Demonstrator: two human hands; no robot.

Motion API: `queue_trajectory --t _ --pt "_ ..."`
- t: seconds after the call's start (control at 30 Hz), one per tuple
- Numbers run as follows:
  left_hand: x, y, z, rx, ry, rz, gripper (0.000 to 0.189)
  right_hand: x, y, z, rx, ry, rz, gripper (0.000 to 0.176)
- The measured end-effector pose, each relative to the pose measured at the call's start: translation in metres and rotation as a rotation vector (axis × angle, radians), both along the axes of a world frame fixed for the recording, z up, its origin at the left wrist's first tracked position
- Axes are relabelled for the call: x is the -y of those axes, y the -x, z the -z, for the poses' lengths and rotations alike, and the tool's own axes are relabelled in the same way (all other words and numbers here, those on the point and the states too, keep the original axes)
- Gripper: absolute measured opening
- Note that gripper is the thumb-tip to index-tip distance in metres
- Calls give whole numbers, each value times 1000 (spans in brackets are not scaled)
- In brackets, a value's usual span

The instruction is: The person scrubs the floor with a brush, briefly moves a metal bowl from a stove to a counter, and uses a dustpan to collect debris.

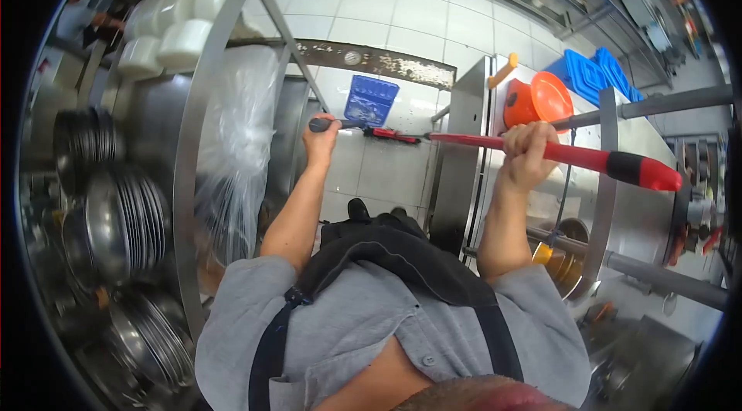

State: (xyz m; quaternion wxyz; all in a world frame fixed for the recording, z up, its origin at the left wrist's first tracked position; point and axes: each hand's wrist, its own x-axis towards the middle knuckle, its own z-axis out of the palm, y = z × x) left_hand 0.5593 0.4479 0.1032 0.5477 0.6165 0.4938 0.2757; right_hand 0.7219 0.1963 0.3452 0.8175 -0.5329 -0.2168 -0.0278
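My right hand [529, 153] is wrapped round the red handle [587, 157] of a long broom, whose black and red grip end points to the right. The handle runs left to the broom head [393, 134], low over the white floor tiles. My left hand [323, 135] is closed on a dark dustpan handle [348, 124] near its grey end. Beyond it, the blue dustpan [371, 101] lies on the floor, with the broom head just on the near side of it.
Metal bowls [124, 218] and white containers [178, 13] fill racks at left, beside a plastic-wrapped bundle [236, 133]. Orange containers [553, 96] and blue items [585, 75] sit on the right counter. Metal rails [665, 106] cross at right. A person's arm [112, 22] shows far upper left.
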Motion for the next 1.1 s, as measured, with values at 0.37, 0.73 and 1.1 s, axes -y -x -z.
queue_trajectory --t 0.37,0.73,1.1 --pt "-87 -113 -19 173 137 -79 16 -99 -121 40 135 9 37 33" --pt "-215 -265 2 439 237 -550 20 -262 -354 52 169 74 -118 34" --pt "-372 -272 1 763 1 -1145 20 -353 -465 15 137 179 -188 37"
